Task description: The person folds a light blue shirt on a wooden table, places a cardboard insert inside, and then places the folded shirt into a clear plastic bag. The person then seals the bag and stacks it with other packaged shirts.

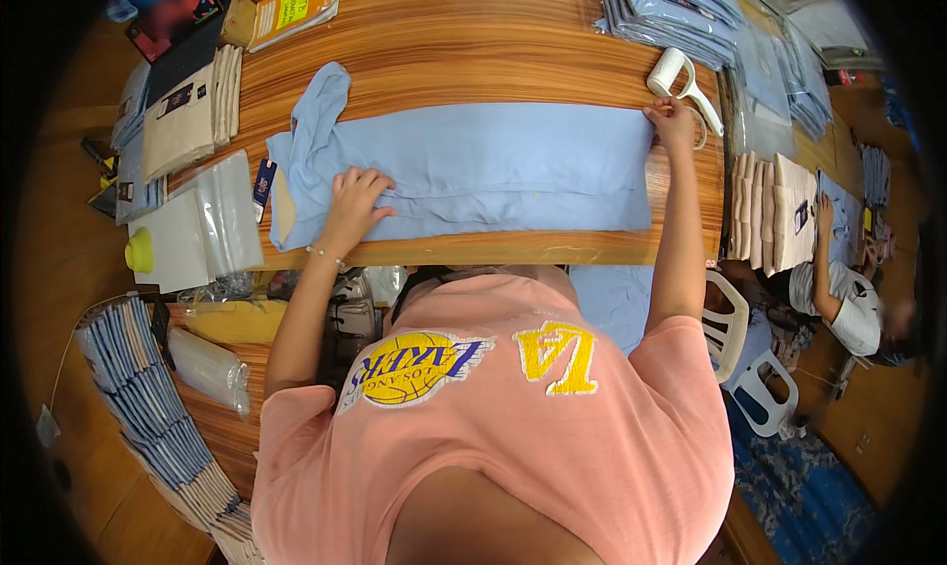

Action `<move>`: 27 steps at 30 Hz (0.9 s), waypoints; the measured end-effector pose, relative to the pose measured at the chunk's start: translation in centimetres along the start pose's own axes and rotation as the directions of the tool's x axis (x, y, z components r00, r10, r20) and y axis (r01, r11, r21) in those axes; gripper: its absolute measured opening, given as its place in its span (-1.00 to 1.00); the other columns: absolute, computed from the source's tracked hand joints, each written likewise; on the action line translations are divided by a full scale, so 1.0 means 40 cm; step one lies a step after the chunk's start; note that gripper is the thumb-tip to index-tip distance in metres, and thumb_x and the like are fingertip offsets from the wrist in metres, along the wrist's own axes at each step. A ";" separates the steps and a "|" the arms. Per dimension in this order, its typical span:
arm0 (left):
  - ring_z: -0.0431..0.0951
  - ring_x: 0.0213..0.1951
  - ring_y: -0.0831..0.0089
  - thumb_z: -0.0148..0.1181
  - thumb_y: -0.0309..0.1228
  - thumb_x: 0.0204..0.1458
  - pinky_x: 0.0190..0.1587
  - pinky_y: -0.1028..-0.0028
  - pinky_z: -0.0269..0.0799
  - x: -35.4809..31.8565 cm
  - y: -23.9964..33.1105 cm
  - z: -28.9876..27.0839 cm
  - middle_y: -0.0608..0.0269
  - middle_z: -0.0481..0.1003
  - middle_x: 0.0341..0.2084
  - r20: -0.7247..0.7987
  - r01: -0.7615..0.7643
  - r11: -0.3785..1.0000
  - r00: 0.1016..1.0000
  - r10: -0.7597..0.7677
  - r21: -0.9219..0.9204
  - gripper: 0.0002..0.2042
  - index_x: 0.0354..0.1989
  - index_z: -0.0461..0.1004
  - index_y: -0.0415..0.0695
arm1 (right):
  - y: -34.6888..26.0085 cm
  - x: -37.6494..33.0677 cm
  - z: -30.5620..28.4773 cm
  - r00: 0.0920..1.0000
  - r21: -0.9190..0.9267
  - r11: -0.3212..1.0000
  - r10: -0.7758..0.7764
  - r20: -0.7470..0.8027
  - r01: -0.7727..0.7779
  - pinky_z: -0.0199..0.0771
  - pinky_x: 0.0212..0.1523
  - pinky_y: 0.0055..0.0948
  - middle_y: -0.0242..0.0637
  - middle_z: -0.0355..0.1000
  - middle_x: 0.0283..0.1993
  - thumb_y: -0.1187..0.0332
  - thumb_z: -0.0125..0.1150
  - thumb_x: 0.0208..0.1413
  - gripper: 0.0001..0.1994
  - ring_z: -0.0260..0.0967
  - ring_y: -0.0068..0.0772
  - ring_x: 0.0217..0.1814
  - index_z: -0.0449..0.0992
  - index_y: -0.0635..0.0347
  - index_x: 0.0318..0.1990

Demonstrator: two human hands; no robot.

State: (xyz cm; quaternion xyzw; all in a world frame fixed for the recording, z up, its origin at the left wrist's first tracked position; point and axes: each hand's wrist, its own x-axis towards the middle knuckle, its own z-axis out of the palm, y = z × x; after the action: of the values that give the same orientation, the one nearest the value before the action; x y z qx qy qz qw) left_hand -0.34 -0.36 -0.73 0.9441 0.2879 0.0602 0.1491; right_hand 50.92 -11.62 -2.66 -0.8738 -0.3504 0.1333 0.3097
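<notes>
A light blue shirt (pixel 493 160) lies folded into a long strip across the wooden table in front of me. Its sleeve (pixel 321 111) is bunched at the left end, where a dark hang tag (pixel 263 185) sticks out. My left hand (pixel 357 205) rests on the cloth near that end, fingers spread and flat. At the far right corner, my right hand (pixel 674 126) pinches the shirt's edge between thumb and fingers. A white lint roller (pixel 686 86) lies just beyond the right hand.
Clear plastic sleeves (pixel 212 220) and beige folded garments (pixel 187 116) sit at left. Bagged blue shirts (pixel 676 12) are stacked at far right. A beige pile (pixel 774 210) stands off the right edge, near another person (pixel 848 299). More folded garments (pixel 148 397) line the lower left.
</notes>
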 end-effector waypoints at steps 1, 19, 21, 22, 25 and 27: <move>0.29 -0.16 0.36 0.35 -0.31 -0.34 -0.07 0.36 0.12 -0.001 0.005 0.002 0.43 0.38 -0.28 0.001 0.005 1.000 1.000 -0.005 0.000 -0.59 -0.22 0.43 -0.01 | -0.035 -0.028 0.009 0.992 -0.178 0.982 -0.079 -0.095 0.061 0.36 -0.36 -0.34 -0.27 0.45 -0.42 0.39 0.31 -0.12 -0.77 0.39 -0.32 -0.39 0.46 0.21 -0.28; 0.30 -0.13 0.35 0.28 -0.33 -0.25 -0.06 0.35 0.15 -0.053 0.001 0.026 0.38 0.38 -0.29 -0.053 -0.018 0.999 0.998 0.021 0.051 -0.73 -0.31 0.46 -0.02 | -0.549 -0.283 0.305 0.459 0.034 0.490 -0.837 0.298 0.871 0.19 0.09 -0.23 -0.14 0.31 0.05 0.53 0.11 -0.10 -0.58 0.21 -0.10 0.12 0.44 0.08 0.01; 0.29 -0.13 0.35 0.26 -0.30 -0.22 -0.08 0.34 0.16 -0.054 0.002 0.030 0.39 0.38 -0.29 -0.021 -0.036 0.994 0.999 0.039 0.104 -0.73 -0.29 0.47 -0.02 | -0.689 -0.253 0.456 0.305 0.061 0.337 -0.905 0.295 0.940 0.18 0.09 -0.18 -0.21 0.33 0.06 0.53 0.12 -0.13 -0.52 0.21 -0.17 0.14 0.40 0.02 0.05; 0.29 -0.13 0.35 0.25 -0.29 -0.21 -0.09 0.34 0.17 -0.055 -0.001 0.035 0.39 0.38 -0.29 -0.002 -0.048 0.990 0.999 0.049 0.130 -0.73 -0.28 0.47 -0.02 | -0.756 -0.241 0.526 0.232 0.025 0.244 -0.946 0.228 0.970 0.17 0.11 -0.14 -0.23 0.33 0.06 0.53 0.12 -0.12 -0.48 0.20 -0.18 0.15 0.35 -0.02 0.09; 0.30 -0.09 0.32 0.22 -0.24 -0.16 -0.05 0.32 0.18 -0.071 -0.007 0.068 0.34 0.39 -0.23 -0.098 -0.108 0.973 0.987 0.130 0.204 -0.71 -0.22 0.48 -0.03 | -0.861 -0.194 0.667 0.046 -0.149 0.007 -0.964 0.263 0.989 0.11 0.14 -0.03 -0.28 0.36 0.04 0.51 0.13 -0.10 -0.39 0.19 -0.18 0.18 0.21 -0.10 0.19; 0.31 -0.07 0.27 0.21 -0.22 -0.12 -0.01 0.30 0.19 -0.076 -0.012 0.017 0.27 0.39 -0.17 -0.236 -0.097 0.994 0.966 0.107 0.056 -0.68 -0.17 0.47 -0.05 | -0.913 -0.178 0.679 0.159 -0.220 -0.015 -0.647 0.746 0.975 0.23 0.08 -0.08 -0.25 0.41 -0.02 0.50 0.15 -0.09 -0.33 0.30 -0.14 0.09 0.12 -0.11 0.24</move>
State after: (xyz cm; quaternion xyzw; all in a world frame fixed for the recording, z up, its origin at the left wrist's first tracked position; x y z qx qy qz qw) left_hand -2.97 -1.84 -1.61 0.9466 0.2561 0.1743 0.0893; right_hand 14.24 16.12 -0.35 -0.4528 -0.8837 -0.0348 -0.1133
